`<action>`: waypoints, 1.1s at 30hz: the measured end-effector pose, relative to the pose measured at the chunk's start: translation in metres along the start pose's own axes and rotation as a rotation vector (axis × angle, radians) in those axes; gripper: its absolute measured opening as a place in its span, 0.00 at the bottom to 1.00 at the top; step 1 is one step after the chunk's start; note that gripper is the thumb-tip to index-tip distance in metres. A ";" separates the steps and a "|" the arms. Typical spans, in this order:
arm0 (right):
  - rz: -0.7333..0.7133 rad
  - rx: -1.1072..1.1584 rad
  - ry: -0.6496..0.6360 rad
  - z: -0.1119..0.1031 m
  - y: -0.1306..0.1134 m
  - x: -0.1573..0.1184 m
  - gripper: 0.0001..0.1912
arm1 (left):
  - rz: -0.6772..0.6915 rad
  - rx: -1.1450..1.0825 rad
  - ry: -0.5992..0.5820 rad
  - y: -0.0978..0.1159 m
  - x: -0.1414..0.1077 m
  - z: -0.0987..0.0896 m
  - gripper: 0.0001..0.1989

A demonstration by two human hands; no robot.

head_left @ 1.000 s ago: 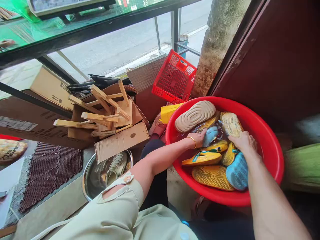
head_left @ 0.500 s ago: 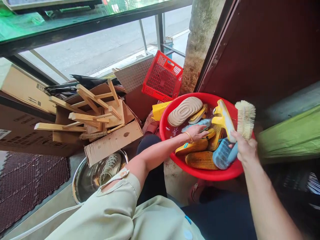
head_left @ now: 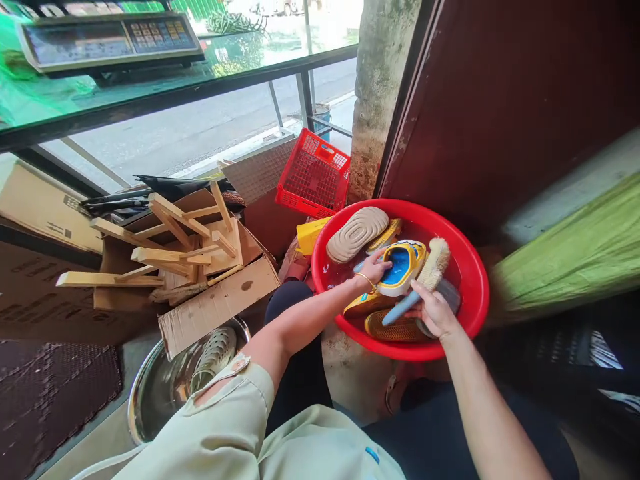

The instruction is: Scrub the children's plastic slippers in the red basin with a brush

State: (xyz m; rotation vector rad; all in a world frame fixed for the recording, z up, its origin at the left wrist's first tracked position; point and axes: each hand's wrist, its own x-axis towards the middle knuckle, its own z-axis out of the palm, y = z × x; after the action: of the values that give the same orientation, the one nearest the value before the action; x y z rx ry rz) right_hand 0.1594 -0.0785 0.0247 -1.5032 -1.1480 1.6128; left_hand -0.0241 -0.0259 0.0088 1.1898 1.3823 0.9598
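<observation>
My left hand (head_left: 375,268) grips the heel end of a yellow and white shoe (head_left: 401,265) with a blue inside, its opening turned up toward me. In my right hand (head_left: 434,310) is a scrub brush (head_left: 434,264) with pale bristles and a grey-blue handle. The bristles are beside the shoe's right side; I cannot tell if they touch. Both hands are over a red basin (head_left: 475,293) of water. Several other shoes lie in it, among them a beige sole (head_left: 358,233) turned up and a yellow sole (head_left: 390,325) near the front rim.
A steel bowl (head_left: 137,400) holding a pale perforated shoe (head_left: 215,357) stands at lower left. An upturned wooden stool (head_left: 200,257) rests on cardboard boxes. Behind the basin are a red crate (head_left: 315,175) and a wall post (head_left: 375,100). Green cloth (head_left: 575,257) hangs at right.
My left hand has taken hold of a yellow and white shoe and lifted it. The brush has swung from the basin's right edge leftward to the shoe. The view has tilted up slightly.
</observation>
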 end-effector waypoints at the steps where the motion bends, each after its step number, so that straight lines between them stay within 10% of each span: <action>1: -0.027 -0.099 0.087 -0.008 0.001 0.004 0.25 | 0.062 0.066 0.036 -0.001 0.000 -0.006 0.31; 7: -0.372 -0.719 0.501 -0.014 -0.007 0.003 0.39 | 0.468 0.419 0.090 -0.008 -0.008 -0.031 0.38; 24: -0.674 -1.159 0.482 -0.017 0.004 -0.008 0.28 | 0.488 0.683 0.057 -0.016 -0.017 -0.023 0.45; 33: -0.588 -1.192 0.595 -0.023 0.003 -0.001 0.28 | 0.361 0.754 0.016 -0.016 -0.019 -0.019 0.48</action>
State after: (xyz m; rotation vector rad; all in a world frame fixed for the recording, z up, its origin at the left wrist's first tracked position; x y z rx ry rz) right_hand 0.1824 -0.0769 0.0235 -1.8109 -2.0193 -0.0610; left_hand -0.0454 -0.0468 0.0001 2.0485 1.6344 0.6885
